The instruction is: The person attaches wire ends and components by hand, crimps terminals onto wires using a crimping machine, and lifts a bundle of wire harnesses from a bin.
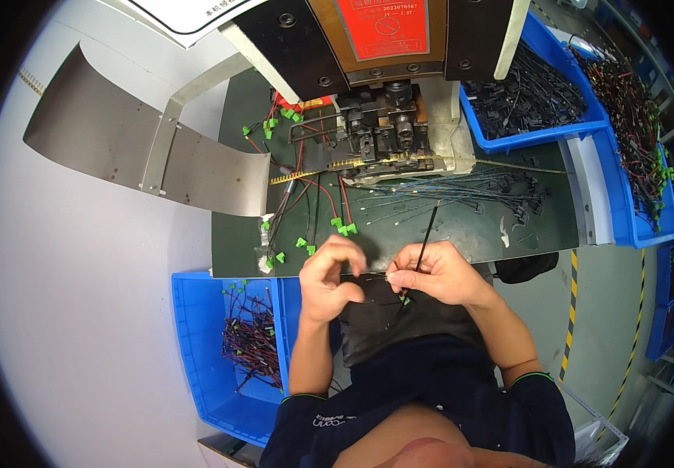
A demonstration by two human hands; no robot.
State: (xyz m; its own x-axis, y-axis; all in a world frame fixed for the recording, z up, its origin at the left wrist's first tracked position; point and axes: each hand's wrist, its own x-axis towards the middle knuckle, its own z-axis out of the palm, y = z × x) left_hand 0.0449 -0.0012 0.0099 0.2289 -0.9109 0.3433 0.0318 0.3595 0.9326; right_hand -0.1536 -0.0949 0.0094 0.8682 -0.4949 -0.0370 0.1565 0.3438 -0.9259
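My left hand [332, 279] is raised over my lap at the table's front edge. Its fingers are curled, with the thumb held apart and nothing visible between them. Beside it, my right hand [437, 274] pinches a thin black wire [428, 232] that points up and away. Below those fingers hangs a small green connector [405, 299]; whether it joins the same wire is hidden by the hand. Just beyond my left hand, red and black leads with green connectors [345, 228] lie on the dark green table [399, 243]. Several thin dark wires [446, 189] spread beyond my right hand.
A crimping press [387, 129] stands ahead, fed by a strip of brass-coloured terminals [294, 175]. A curved metal guide [212, 183] is at its left. Blue bins hold black wires [524, 97] and coloured leads [625, 109] at right; another blue bin [196, 351] sits lower left.
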